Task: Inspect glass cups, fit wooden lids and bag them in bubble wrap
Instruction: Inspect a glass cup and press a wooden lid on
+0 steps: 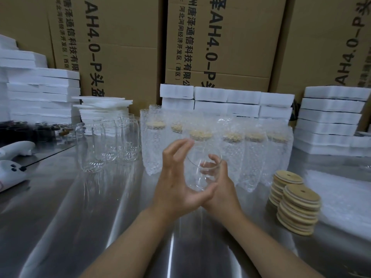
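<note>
A clear glass cup (197, 166) is held tilted above the steel table between both hands. My left hand (176, 183) cups its left side, fingers spread and curved, thumb under the base. My right hand (219, 189) grips the cup's right side, fingers curled over the rim. Two stacks of round wooden lids (297, 205) with centre holes stand to the right. Several bare glass cups (108, 141) stand at the left. A row of cups with lids, bagged in bubble wrap (230, 145), stands behind my hands.
White foam blocks (226, 103) are stacked along the back, left and right, in front of tall cardboard boxes (220, 43). Flat bubble-wrap bags (341, 193) lie at the far right. A white handheld device (12, 173) and dark jars (26, 131) sit at the left.
</note>
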